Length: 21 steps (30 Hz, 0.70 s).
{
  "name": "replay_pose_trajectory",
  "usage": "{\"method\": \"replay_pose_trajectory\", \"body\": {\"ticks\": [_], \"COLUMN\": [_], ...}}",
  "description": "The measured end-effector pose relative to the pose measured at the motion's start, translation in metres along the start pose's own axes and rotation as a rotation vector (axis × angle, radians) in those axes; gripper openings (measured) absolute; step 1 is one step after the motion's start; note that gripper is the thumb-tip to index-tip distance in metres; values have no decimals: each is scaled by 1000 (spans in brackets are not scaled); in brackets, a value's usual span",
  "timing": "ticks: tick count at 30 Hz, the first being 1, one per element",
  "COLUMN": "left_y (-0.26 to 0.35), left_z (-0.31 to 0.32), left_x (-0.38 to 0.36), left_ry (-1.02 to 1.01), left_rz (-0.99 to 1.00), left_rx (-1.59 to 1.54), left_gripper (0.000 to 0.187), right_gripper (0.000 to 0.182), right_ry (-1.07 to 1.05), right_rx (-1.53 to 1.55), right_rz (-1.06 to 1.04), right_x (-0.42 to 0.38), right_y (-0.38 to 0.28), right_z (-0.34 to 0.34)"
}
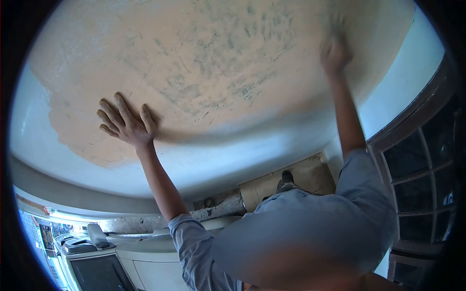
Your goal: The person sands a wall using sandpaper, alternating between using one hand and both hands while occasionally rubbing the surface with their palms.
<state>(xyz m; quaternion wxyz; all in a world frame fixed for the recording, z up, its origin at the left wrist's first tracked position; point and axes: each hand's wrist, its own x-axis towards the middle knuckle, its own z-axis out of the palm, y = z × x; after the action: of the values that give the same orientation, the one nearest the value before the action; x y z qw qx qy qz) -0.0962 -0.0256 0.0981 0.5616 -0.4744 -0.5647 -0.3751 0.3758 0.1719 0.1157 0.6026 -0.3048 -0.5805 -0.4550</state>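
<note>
A large tan, skim-coated patch [194, 48] with dark grey streaks and scuffs covers much of the pale wall [252, 150]. My left hand [127, 123] lies flat against the lower left of this patch, fingers spread and coated with tan residue, holding nothing. Higher up on the right, my right hand [335, 53] is raised at the patch, smeared by motion. A greyish blur sits by its fingers, and whether it grips anything cannot be made out.
A window with dark panes and a brown frame [386, 169] stands at the right. Below are a tan board [310, 177] with a shoe [287, 175] on it and a rough ledge [223, 206]. A white vehicle [150, 271] is at the lower left.
</note>
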Motion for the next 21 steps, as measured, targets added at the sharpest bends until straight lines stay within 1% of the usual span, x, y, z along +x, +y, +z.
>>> {"method": "replay_pose_trajectory", "body": {"ticks": [1, 2, 3, 4, 6, 8, 10, 12, 13, 14, 15, 17, 19, 20, 21], "left_y": [-1, -1, 0, 0, 1, 2, 0, -1, -3, -5, -6, -6, -5, -5, -4], "left_z": [-1, -1, 1, 2, 0, 2, 2, 0, 4, 6, 5, 6, 8, 8, 10], "left_x": [0, 0, 0, 1, 1, 0, 1, 0, -2, -5, -6, -5, -4, -4, -4], "left_ry": [-11, -7, 1, -6, -2, 11, 31, 18, 33, 36, 22, 22, 32, 56, 79], "left_rz": [6, 5, -1, -6, -20, -19, -4, -8, -46, -69, -61, -65, -39, -29, -38], "left_rx": [-1, -4, -8, -9, -20, -32, -71, -76, -83, -110, -111, -122, -125, -109, -118], "left_gripper": [68, 68, 68, 68, 67, 67, 64, 65, 63, 62, 62, 62, 64, 65, 65], "right_gripper": [34, 36, 39, 39, 35, 37, 40, 42, 43, 43, 43, 42, 44, 44, 40], "right_ry": [-132, -73, -11, -19, -310, -11, -111, -156, -172, -143, -117, -193, -456, -464, -238], "right_rx": [-11, 120, 251, 251, -88, 38, 209, 251, 239, 226, 203, 76, -79, -89, 71], "right_rz": [251, 232, 210, 207, 382, 90, 55, 7, -6, -42, -75, -107, 160, 161, 108], "right_x": [32, 81, 112, 105, 70, 23, -52, -83, -86, -64, -25, 43, 106, 122, 137], "right_y": [1, -5, -9, 0, 11, -30, -60, -62, -60, -56, -48, -22, 8, -7, -44], "right_z": [6, 7, 9, 16, 26, 12, -9, -21, -17, -12, -3, 13, 32, 30, 30]}}
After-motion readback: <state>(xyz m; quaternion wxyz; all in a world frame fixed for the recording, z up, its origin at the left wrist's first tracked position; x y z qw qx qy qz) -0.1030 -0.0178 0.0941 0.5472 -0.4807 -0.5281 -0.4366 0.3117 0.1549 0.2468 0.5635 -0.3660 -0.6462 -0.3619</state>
